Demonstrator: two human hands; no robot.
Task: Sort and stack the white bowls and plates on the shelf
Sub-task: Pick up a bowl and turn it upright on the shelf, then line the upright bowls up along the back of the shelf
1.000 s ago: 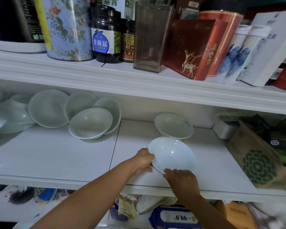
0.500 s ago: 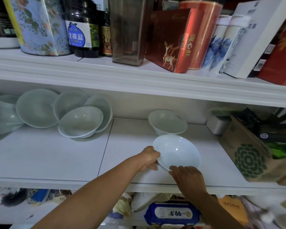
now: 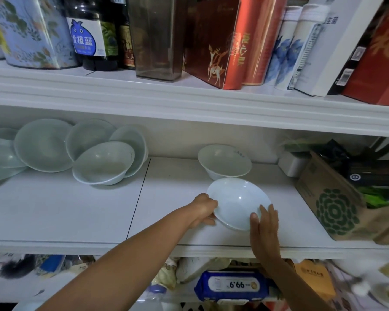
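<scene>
1. Held item. One white bowl (image 3: 238,203) sits above the right half of the middle shelf (image 3: 76,209), near its front edge. The bowl is tilted, with its opening turned up and toward the viewer. Whether its base touches the shelf cannot be determined.

2. Left hand (image 3: 202,208). It grips the left rim of the bowl. The fingers are curled under the rim and the knuckles face up. The forearm reaches in from the near left.

3. Right hand (image 3: 265,223). It lies against the near-right rim. The fingers are nearly straight and close together, pointing away from the viewer. The thumb (image 3: 254,218) rests on the inner wall of the bowl.

4. Far bowl (image 3: 225,161). It stands upright just behind the held bowl, close to the back wall, and does not touch it.

5. Left group. A fourth-listed set of white dishes occupies the left half of the shelf, well apart from the hands. A front bowl (image 3: 103,163) stands tilted, and three plates (image 3: 43,144) lean behind it, overlapping one another. More white dishes are cut off at the left edge.

6. Other items. A cardboard box (image 3: 332,203) stands on the right end of the shelf. The top shelf (image 3: 189,102) carries a floral tin (image 3: 32,30), a dark bottle (image 3: 88,34) and a red box (image 3: 218,41).
</scene>
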